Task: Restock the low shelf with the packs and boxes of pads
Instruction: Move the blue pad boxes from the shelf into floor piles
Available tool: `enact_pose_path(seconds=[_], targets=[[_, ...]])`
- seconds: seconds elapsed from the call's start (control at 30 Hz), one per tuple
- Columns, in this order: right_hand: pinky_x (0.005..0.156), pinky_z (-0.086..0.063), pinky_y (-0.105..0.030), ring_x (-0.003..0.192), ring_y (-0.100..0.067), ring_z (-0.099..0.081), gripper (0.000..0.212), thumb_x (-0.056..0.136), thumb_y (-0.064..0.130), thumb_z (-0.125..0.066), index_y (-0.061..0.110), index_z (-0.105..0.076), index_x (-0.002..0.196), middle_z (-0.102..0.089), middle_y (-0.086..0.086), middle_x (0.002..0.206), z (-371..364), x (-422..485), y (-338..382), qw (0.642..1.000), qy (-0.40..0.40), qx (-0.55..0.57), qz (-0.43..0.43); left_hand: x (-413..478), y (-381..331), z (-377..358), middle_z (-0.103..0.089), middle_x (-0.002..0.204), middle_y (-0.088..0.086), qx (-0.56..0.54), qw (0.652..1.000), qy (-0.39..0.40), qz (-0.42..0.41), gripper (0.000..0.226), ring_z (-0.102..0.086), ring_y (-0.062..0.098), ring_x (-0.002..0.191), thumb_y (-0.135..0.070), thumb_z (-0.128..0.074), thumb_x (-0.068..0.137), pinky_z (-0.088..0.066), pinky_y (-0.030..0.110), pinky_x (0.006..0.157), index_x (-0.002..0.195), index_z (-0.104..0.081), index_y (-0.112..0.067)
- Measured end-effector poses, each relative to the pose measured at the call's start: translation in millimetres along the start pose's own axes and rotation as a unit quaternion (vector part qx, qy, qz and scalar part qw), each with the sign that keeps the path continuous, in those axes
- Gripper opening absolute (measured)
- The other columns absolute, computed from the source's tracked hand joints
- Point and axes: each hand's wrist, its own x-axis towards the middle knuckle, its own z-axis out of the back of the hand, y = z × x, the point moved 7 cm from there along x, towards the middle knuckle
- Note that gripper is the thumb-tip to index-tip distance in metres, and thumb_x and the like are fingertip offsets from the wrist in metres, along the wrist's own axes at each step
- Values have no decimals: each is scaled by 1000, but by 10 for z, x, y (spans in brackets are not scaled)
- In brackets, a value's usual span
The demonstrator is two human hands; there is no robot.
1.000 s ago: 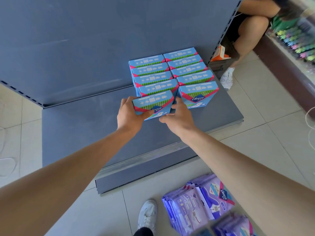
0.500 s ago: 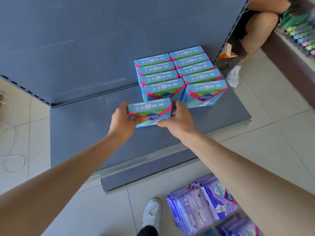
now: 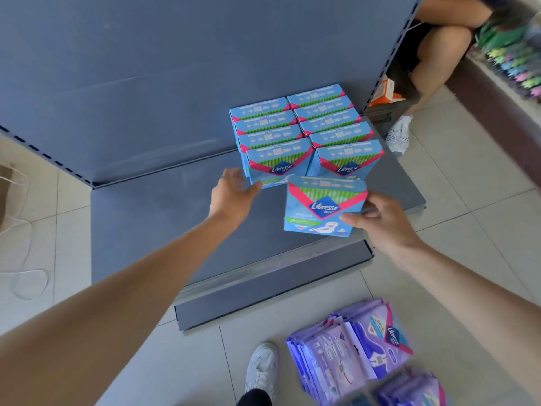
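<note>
Two rows of blue Libresse pad boxes [image 3: 304,133] stand at the back right of the low grey shelf [image 3: 152,218]. My right hand [image 3: 380,224] grips one more blue box [image 3: 322,206] by its right edge, lifted and tilted in front of the rows. My left hand [image 3: 234,194] is off that box, fingers relaxed, its fingertips at the lower left corner of the front box of the left row [image 3: 278,165]. Purple pad packs [image 3: 351,344] lie on the floor at the lower right.
The shelf's upright back panel [image 3: 175,68] rises behind the boxes. A seated person's leg [image 3: 436,54] and white shoe [image 3: 398,134] are right of the shelf, beside an orange box [image 3: 385,92]. My own white shoe [image 3: 262,367] is on the tiles. A paper bag [image 3: 8,197] sits at the left.
My left hand has let go of the blue box and moved to the front box of the left row. My right hand alone now holds the box, shifted right and tilted up.
</note>
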Motion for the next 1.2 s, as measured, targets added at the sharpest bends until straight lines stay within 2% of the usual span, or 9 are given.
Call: enact_pose_path(seconds=[0.13,0.27,0.43,0.57,0.7,0.8,0.97,1.1,1.2], targets=[[56,-44,-8,79,-23,-59,26,77,-2,-73,11,-63,97,-67,-25,94,234,-20,-150,999,-32,-5,-12,13,-131,-206,-59,122,-2,-35,999,-7,-6,49,-61,17,106,-24,-64,87,-46,28,74,131,-46,-13],[69,-48,-24,81,-24,-59,25,77,1,-74,8,-65,99,-66,-15,89,293,-22,-227,998,-53,28,-20,-47,-125,-322,-61,118,-1,-31,999,-10,5,62,-61,18,104,-26,-71,82,-50,31,77,136,-40,-16],[85,-51,-41,83,-24,-61,24,76,1,-75,10,-65,96,-68,-19,92,257,-9,-260,997,-57,41,-23,2,-185,-310,-56,119,7,51,996,-53,-57,42,-58,21,103,-28,-75,79,-48,32,77,114,-56,-16],[89,-51,-48,85,-28,-64,24,76,3,-75,13,-65,95,-69,-21,95,232,-23,-286,998,-50,31,-21,-40,-158,-215,-59,108,1,0,996,-44,-78,27,-60,20,103,-20,-70,84,-49,34,82,104,-52,-14],[90,-52,-50,86,-31,-65,24,77,4,-75,12,-66,97,-69,-23,98,177,-86,-246,999,-22,33,-12,-201,-88,95,-60,97,-7,-18,991,-67,-116,17,-58,10,86,-12,-61,90,-42,11,69,104,-51,-11],[86,-52,-41,86,-29,-65,24,78,3,-73,12,-66,99,-70,-21,99,90,-157,-164,999,6,43,-8,-339,-2,228,-61,97,-11,-9,989,-36,-141,15,-57,-4,85,-9,-55,93,-41,2,67,108,-53,-9],[70,-51,-16,74,-11,-65,18,82,0,-68,16,-66,89,-70,-9,89,-82,-310,-19,995,49,85,10,-573,78,24,-64,97,-8,-70,990,63,-109,6,-64,22,95,-27,-55,87,-53,44,87,91,-53,-31],[74,-54,-27,74,-11,-67,11,87,5,-64,9,-68,97,-71,-5,90,-83,-463,-165,988,33,150,-34,-777,47,-243,-62,102,7,-127,986,95,-57,10,-61,25,90,-21,-50,98,-51,55,91,89,-51,-26],[69,-57,-24,70,-11,-68,22,92,8,-58,1,-63,111,-69,-10,95,2,-620,-325,971,11,222,-84,-944,21,-494,-59,115,22,-153,979,129,-28,9,-62,32,95,-29,-51,97,-50,59,89,89,-50,-24]])
